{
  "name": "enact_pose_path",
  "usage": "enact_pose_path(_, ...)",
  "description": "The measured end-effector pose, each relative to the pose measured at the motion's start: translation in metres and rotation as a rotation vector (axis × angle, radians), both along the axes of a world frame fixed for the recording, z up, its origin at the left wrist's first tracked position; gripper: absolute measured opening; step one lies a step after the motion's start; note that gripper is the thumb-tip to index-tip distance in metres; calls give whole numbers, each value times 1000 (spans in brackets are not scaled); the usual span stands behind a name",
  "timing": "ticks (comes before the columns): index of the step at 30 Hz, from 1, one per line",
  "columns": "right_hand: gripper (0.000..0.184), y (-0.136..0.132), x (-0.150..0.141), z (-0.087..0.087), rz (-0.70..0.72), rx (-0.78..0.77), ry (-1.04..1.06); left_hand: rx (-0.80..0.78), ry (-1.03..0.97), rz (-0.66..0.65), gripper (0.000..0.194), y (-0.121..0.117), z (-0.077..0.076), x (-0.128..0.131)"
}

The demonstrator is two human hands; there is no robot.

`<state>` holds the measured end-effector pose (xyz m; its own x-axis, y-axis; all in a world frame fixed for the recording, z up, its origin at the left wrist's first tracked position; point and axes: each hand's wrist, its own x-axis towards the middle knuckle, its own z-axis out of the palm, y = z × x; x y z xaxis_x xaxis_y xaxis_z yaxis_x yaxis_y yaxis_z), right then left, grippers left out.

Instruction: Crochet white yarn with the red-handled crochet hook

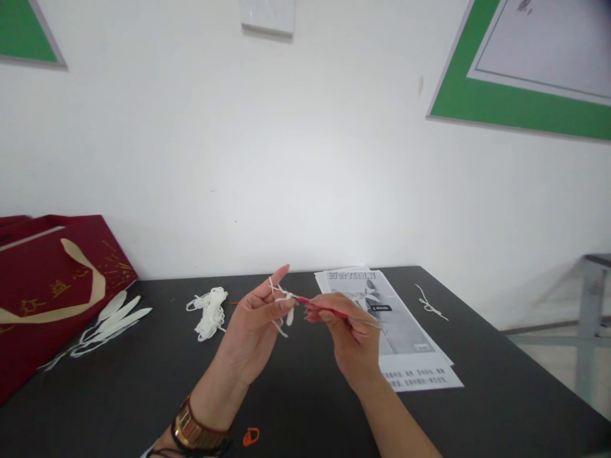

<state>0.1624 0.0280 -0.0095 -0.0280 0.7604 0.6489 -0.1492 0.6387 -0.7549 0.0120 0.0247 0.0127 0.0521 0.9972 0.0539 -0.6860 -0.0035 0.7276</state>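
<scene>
My left hand (258, 321) pinches a small piece of white crochet work (289, 312) between thumb and fingers. White yarn loops over its raised index finger, and a short tail hangs below. In my right hand (351, 331) is a crochet hook (340, 313) with a red grip, held like a pen. The hook's tip meets the white piece at my left fingertips; the exact stitch is too small to make out. Left of my left hand lies a loose bundle of white yarn (210, 313). Printed sheets (420, 356) lie beneath and beyond my right hand.
An orange stitch marker (251, 436) lies near the front of the black table (296, 407). Several white leaf-shaped pieces (117, 321) rest beside a dark red bag (52, 280) at left. A scrap of white yarn (429, 304) is at right. The white wall (286, 159) rises behind.
</scene>
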Motion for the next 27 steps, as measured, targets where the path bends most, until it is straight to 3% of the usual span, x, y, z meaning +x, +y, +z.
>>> enact_pose_path(9,9,5,11,6,128,-163,290,77,62,36,56,-3,3,-6)
enact_pose_path(27,9,7,21,16,204,-152,292,165,36,-144,57,-2,0,-16)
